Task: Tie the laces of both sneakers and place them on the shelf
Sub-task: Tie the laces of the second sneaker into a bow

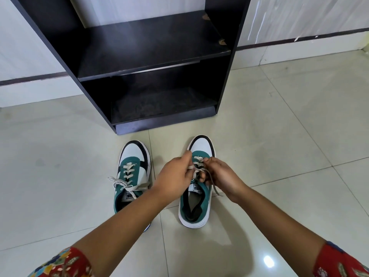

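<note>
Two green, white and black sneakers stand on the tiled floor, toes toward the shelf. The left sneaker (134,172) has its cream laces lying in a bow across the tongue. Over the right sneaker (196,204) both hands meet. My left hand (175,174) pinches a loop of its lace (214,187), and my right hand (221,174) grips the other strand beside it; one loose end trails off to the right. The black shelf unit (153,62) stands just beyond the shoes, with both boards bare.
Pale glossy floor tiles (279,136) spread all around. A white wall with a dark skirting strip (299,38) runs behind the shelf unit. Red patterned sleeves show at the bottom corners.
</note>
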A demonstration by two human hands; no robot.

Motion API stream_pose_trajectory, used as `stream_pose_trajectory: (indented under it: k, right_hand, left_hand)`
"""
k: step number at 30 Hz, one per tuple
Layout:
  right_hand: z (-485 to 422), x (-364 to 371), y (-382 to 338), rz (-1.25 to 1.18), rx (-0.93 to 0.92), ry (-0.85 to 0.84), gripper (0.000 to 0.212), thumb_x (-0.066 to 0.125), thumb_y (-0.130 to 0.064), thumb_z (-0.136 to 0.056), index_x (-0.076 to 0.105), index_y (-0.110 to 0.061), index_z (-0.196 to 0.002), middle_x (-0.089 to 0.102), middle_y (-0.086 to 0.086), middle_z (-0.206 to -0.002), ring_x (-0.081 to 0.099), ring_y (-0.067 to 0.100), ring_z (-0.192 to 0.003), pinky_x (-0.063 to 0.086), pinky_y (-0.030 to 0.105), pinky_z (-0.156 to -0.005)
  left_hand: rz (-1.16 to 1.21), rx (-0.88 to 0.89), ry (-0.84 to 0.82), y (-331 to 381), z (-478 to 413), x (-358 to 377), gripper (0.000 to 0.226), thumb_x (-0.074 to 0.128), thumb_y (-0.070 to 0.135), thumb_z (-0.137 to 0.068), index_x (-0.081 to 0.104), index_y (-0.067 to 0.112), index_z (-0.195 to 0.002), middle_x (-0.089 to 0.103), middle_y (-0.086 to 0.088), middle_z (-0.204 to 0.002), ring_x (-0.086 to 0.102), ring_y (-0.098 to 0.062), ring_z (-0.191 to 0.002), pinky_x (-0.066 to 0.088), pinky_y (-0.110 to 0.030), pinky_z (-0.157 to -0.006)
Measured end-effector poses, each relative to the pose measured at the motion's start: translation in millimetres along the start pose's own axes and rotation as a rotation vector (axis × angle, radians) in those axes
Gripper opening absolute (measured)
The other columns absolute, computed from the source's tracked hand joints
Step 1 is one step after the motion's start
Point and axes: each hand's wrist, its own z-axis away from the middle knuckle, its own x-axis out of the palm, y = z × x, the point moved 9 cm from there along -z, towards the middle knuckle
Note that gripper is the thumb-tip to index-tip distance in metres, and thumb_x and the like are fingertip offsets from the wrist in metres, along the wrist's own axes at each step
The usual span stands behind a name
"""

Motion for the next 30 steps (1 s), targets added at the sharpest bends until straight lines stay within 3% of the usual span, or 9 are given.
stream_pose_trajectory:
  k: [4, 6, 9, 12, 17, 19, 22, 26, 30]
  right_hand:
    - [8.9, -0.8, -1.2, 0.070, -0.089, 0.076, 0.039, 0.042, -0.027, -0.096, 0.046, -0.014, -0.059, 0.056, 0.005, -0.058, 0.051, 0.013, -0.054, 0.040, 0.020, -0.054]
    - [16.2, -3.7, -4.0, 0.153, -0.204, 0.125, 0.032, 0.051, -0.024, -0.093, 0.053, -0.014, -0.063, 0.056, 0.000, -0.072, 0.054, 0.007, -0.069, 0.041, 0.021, -0.069]
    - [30.4, -9.6, -6.5, 0.506, -0.333, 0.282, 0.017, 0.069, -0.039, -0.077, 0.064, -0.023, -0.074, 0.051, -0.012, -0.108, 0.040, 0.002, -0.112, 0.031, 0.022, -0.095]
    - [40.9, -14.3, -17.7, 0.613, -0.437, 0.424, 0.018, 0.076, -0.039, -0.068, 0.067, -0.026, -0.077, 0.054, -0.014, -0.110, 0.041, 0.004, -0.112, 0.034, 0.032, -0.098]
    - [35.8, -18.3, -17.4, 0.301, -0.405, 0.344, 0.015, 0.074, -0.012, -0.073, 0.067, -0.024, -0.067, 0.057, -0.011, -0.100, 0.046, 0.015, -0.116, 0.045, 0.041, -0.097]
    - [31.4, -15.4, -9.8, 0.239, -0.310, 0.282, 0.018, 0.066, -0.007, -0.079, 0.063, -0.020, -0.067, 0.054, -0.012, -0.103, 0.043, 0.018, -0.121, 0.039, 0.036, -0.103]
    - [29.8, -17.9, 3.2, 0.128, -0.217, 0.268, 0.022, 0.052, -0.008, -0.089, 0.060, -0.020, -0.073, 0.053, -0.007, -0.113, 0.043, 0.015, -0.121, 0.035, 0.028, -0.105]
    - [35.3, -32.9, 23.0, -0.102, -0.071, 0.326, 0.028, 0.034, -0.015, -0.093, 0.062, -0.017, -0.096, 0.059, -0.004, -0.102, 0.052, 0.011, -0.094, 0.038, 0.023, -0.076]
    - [35.9, -15.7, 25.0, -0.531, -0.023, 0.131, 0.041, 0.031, -0.016, -0.086, 0.068, -0.015, -0.068, 0.064, 0.004, -0.085, 0.050, 0.014, -0.063, 0.033, 0.027, -0.058]
  left_hand:
    - [0.515, -0.490, -0.085, -32.7, 4.7, 20.9, 0.023, 0.059, 0.009, -0.083, 0.040, 0.015, -0.072, 0.045, 0.001, -0.061, 0.037, -0.011, -0.051, 0.030, -0.024, -0.045]
    - [0.763, -0.657, -0.108, -41.6, 11.6, 30.5, 0.028, 0.061, 0.006, -0.081, 0.038, 0.016, -0.068, 0.045, -0.005, -0.064, 0.031, -0.011, -0.047, 0.024, -0.019, -0.037]
    - [0.867, -0.738, -0.073, -48.2, 16.9, 32.2, 0.029, 0.063, 0.006, -0.081, 0.039, 0.017, -0.067, 0.047, -0.005, -0.064, 0.032, -0.009, -0.046, 0.023, -0.019, -0.040]
    - [0.901, -0.738, -0.042, -48.8, 17.2, 33.8, 0.029, 0.064, 0.007, -0.081, 0.041, 0.016, -0.067, 0.045, -0.005, -0.060, 0.034, -0.009, -0.044, 0.025, -0.019, -0.039]
    - [0.946, -0.698, -0.024, -43.1, 18.7, 28.5, 0.018, 0.068, 0.014, -0.080, 0.052, 0.014, -0.071, 0.061, -0.004, -0.069, 0.054, -0.009, -0.054, 0.037, -0.022, -0.053]
    - [0.948, -0.696, -0.026, -44.8, 19.9, 27.1, 0.015, 0.067, 0.020, -0.081, 0.056, 0.014, -0.073, 0.065, -0.001, -0.077, 0.061, -0.010, -0.071, 0.039, -0.023, -0.062]
    - [1.006, -0.798, 0.022, -63.4, 26.9, 28.9, 0.012, 0.065, 0.024, -0.083, 0.060, 0.017, -0.075, 0.062, 0.003, -0.076, 0.055, -0.010, -0.072, 0.036, -0.026, -0.065]
    - [1.241, -0.965, 0.024, -84.5, 39.6, 39.2, 0.019, 0.060, 0.024, -0.087, 0.057, 0.015, -0.070, 0.051, 0.004, -0.062, 0.041, -0.008, -0.054, 0.034, -0.022, -0.056]
    - [1.406, -0.911, -0.021, -80.9, 39.9, 47.8, 0.024, 0.052, 0.027, -0.091, 0.052, 0.016, -0.069, 0.053, 0.004, -0.067, 0.045, -0.009, -0.050, 0.036, -0.023, -0.056]
